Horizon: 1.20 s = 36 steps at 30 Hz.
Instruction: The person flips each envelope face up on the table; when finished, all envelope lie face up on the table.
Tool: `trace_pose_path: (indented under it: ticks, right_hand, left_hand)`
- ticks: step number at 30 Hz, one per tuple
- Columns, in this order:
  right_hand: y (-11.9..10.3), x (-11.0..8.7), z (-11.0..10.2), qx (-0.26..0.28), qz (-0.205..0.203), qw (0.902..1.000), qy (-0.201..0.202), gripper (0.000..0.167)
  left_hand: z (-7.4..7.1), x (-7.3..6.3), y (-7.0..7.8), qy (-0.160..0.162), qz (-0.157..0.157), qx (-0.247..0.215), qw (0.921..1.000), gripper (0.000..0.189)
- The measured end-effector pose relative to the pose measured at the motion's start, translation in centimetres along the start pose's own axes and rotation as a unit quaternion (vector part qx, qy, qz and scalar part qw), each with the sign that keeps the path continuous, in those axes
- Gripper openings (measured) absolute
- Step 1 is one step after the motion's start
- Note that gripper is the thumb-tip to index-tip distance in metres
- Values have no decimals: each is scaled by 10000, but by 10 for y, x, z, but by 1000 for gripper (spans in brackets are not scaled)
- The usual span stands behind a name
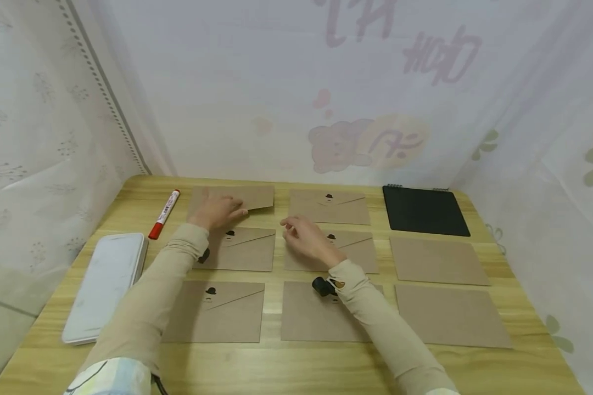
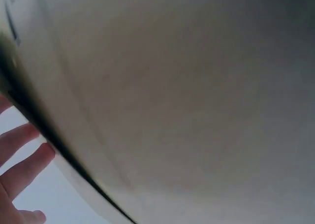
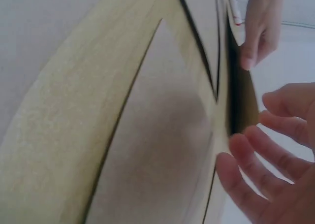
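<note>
At the back left, my left hand [image 1: 218, 210] lies over a brown paper envelope [image 1: 257, 196]. Its fingers are on top and its thumb is at the near edge, pinching the raised flap; a dark gap shows beneath. In the right wrist view the left thumb [image 3: 248, 60] overlaps that lifted edge. My right hand [image 1: 306, 237] hovers over the middle envelope [image 1: 358, 255], palm turned left. Its fingers [image 3: 275, 182] are loosely bent with nothing between them. Brown paper fills most of the left wrist view, with left fingertips [image 2: 37, 160] along its edge.
More envelopes lie in rows: back middle [image 1: 336, 211], left middle [image 1: 247, 255], front left [image 1: 227, 323], front middle [image 1: 306, 318], and two plain ones at right [image 1: 440, 260]. A black spiral notebook [image 1: 425, 211], red marker [image 1: 164, 214] and white case [image 1: 106, 285] lie at the sides.
</note>
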State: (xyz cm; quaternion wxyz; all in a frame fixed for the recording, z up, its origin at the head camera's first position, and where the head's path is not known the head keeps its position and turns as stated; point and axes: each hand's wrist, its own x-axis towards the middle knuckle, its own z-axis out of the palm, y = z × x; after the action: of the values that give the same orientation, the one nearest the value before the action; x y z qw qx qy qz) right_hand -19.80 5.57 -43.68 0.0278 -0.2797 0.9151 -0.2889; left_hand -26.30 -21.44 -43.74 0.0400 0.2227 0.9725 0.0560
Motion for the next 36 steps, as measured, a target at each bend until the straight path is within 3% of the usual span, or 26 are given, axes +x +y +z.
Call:
trace_pose_path:
  ticks: [4, 7, 12, 16, 23, 26, 31, 36]
  right_hand:
    - [0, 13, 4, -456, -307, 9985, 59, 34]
    - [1, 27, 6, -1085, -767, 9911, 67, 39]
    - [5, 55, 8, -2309, -1343, 9637, 5, 54]
    - [5, 74, 6, -2919, -1483, 9449, 53, 56]
    - [6, 92, 4, -2814, -1655, 9452, -48, 61]
    - [5, 99, 3, -2701, -1896, 9439, 113, 63]
    - [5, 108, 5, -2329, -1992, 9516, 247, 62]
    - [3, 117, 7, -1896, -1966, 9612, 396, 59]
  left_hand:
    - [3, -4, -1, 48, -164, -60, 9998, 51]
    - [2, -5, -1, 32, -341, -163, 9993, 51]
    - [2, -5, -3, 37, -650, -276, 9975, 58]
    - [1, -6, -4, 124, -611, -661, 9959, 57]
    - [-3, -10, -4, -75, -735, -1448, 9867, 56]
    - [-3, -11, -6, -21, -788, -1622, 9836, 58]
    - [0, -14, -9, 76, -654, -1981, 9780, 64]
    - [-1, -19, -15, -133, -840, -2761, 9574, 74]
